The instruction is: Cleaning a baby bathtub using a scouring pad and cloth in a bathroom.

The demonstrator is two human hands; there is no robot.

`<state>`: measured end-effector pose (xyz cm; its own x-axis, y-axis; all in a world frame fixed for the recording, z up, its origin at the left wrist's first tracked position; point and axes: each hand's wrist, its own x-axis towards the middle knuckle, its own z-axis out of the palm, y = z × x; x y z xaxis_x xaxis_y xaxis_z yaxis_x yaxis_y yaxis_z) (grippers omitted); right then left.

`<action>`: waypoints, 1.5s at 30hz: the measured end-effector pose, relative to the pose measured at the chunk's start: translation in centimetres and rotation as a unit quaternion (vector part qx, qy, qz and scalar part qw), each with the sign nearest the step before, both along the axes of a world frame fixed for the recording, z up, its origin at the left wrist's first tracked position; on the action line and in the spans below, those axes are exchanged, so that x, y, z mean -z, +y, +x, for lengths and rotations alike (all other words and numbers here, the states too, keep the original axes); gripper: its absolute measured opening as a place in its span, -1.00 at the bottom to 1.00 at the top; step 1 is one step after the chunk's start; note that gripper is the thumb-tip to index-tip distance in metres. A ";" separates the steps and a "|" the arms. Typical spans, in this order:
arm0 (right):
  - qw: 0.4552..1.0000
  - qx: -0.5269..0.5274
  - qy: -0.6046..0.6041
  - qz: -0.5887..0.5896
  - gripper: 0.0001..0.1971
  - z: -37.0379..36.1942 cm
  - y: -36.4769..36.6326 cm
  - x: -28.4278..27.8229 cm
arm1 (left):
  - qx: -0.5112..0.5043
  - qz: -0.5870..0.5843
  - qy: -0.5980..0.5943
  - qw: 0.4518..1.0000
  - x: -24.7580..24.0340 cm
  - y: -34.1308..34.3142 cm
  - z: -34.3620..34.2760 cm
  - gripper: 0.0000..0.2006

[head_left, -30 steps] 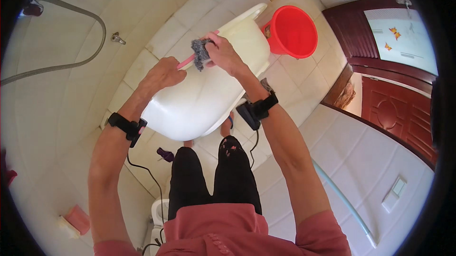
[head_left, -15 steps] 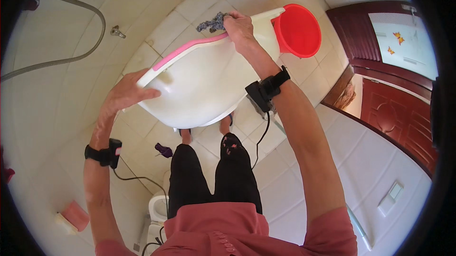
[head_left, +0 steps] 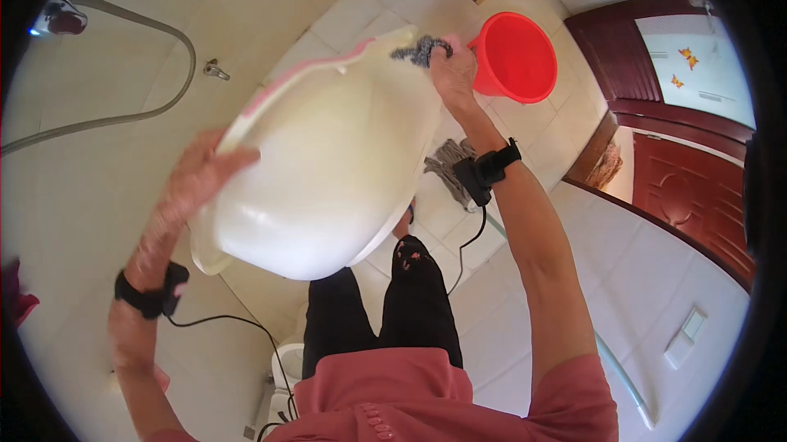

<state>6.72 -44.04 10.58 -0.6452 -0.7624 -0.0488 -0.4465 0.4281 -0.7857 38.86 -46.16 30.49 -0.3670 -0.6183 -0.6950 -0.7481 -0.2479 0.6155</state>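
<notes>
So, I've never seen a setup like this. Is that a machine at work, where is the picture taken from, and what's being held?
No machine arms here: it's a person using bare hands, with black straps on the forearms. The camera sits on the person's head, looking down; its wide lens bends straight edges. The left hand grips the near-left edge of a tilted white tub. The right hand holds a grey cloth at the tub's far end; whether it also grips the tub is hard to tell. Beyond it, a red bucket stands on the tiled floor, where a grey mop head also lies.
</notes>
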 end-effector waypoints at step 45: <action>0.907 -0.337 0.202 -0.151 -0.84 12.7 2.7 -12.2 | 0.103 -0.059 0.007 0.993 0.3 -7.7 -3.5 -0.54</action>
<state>19.43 -41.32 22.80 0.0542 -0.9296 0.3646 -0.8044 -0.2570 -0.5357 35.39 -53.86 30.23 -0.5022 -0.6064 -0.6165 -0.7672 -0.0165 0.6412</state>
